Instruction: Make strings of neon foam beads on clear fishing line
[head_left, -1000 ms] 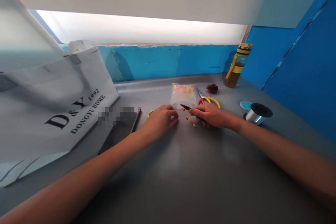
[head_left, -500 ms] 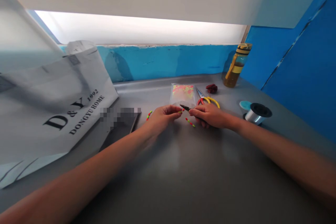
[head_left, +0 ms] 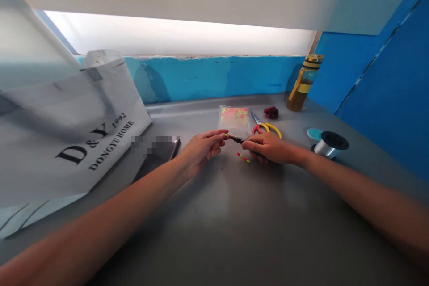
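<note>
Between the thumb and forefinger of my left hand is a small yellow-green bead. My right hand is closed around dark pliers, whose tips point left and meet or nearly meet the bead. Just below the pliers, a short row of red and yellow-green beads lies on the grey table. Behind my hands rests a clear bag of colourful beads, with red-and-yellow-handled scissors to its right.
A large white bag stands at the left beside a dark flat object. On the right are a spool of clear line, a teal disc, a dark red bundle and a yellow bottle.
My left hand has turned, with its fingers stretched further toward the plier tips and the bead slightly raised. The beads seen beside my left hand earlier no longer show. My right hand has barely moved.
</note>
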The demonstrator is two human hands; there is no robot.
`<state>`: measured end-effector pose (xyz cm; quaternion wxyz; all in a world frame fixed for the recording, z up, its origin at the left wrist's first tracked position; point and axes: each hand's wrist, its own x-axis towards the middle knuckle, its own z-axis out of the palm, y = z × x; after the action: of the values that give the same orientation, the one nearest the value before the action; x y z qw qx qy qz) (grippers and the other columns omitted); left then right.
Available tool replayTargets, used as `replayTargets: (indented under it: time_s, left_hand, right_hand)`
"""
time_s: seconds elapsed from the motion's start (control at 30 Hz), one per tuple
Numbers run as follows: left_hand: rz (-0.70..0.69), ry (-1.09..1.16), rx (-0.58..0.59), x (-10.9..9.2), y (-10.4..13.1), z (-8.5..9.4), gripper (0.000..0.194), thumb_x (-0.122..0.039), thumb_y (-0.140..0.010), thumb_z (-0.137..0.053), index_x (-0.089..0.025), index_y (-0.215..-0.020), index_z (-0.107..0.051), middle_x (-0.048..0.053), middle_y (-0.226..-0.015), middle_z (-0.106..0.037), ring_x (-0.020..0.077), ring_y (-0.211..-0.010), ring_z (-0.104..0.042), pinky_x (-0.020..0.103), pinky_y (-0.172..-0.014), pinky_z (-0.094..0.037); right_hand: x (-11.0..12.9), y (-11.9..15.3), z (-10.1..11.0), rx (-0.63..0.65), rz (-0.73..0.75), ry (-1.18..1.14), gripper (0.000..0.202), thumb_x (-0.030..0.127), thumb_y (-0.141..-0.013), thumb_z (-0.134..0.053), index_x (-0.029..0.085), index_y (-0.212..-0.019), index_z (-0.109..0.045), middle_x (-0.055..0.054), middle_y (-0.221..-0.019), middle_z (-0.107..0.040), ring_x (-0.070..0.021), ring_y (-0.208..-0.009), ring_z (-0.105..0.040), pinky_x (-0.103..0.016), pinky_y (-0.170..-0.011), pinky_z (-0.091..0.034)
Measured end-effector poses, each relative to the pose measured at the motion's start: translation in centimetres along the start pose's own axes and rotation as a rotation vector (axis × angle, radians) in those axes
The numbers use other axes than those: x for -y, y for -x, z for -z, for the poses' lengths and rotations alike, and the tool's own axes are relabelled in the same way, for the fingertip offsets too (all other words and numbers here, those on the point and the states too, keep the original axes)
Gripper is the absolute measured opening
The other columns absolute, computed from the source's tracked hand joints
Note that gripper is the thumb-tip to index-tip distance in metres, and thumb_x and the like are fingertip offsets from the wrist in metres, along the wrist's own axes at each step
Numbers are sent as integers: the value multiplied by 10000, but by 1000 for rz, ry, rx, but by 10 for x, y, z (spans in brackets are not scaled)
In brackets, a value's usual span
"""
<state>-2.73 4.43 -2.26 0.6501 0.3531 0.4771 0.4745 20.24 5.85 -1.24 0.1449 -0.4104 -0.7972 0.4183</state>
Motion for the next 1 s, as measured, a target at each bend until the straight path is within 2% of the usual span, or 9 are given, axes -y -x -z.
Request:
replayTargets:
  time_s: [0.2, 0.7, 1.0]
  left_hand:
    - [10, 43, -10, -3, 2, -2, 97, -98, -809, -723, -144, -894, -722, 66, -881, -725, 78, -650, -594, 150, -546, -470]
    - [4, 71, 35, -4, 3, -1, 115, -105, -778, -747, -143, -883, -719, 53, -832, -706, 68, -610, -570, 147, -534, -478]
    - [6, 51, 36, -5, 4, -2, 114, -115, -776, -749, -146, -881, -716, 57, -854, -711, 65, -614, -571, 145, -535, -462]
  right_hand:
    - [5, 3, 1, 20, 29, 16, 476, 599, -929, -489, 163, -780, -608, -9, -644, -622, -111, -516, -580, -222, -504, -437]
    - [9, 4, 0, 28, 20, 46, 465, 590, -928, -498, 159, -828, -641, -11, -657, -632, -109, -524, -577, -222, -507, -426]
    - [11, 4, 0, 22, 17, 57, 460, 576, -930, -498, 162, -766, -614, -6, -619, -608, -107, -515, -557, -223, -505, -413]
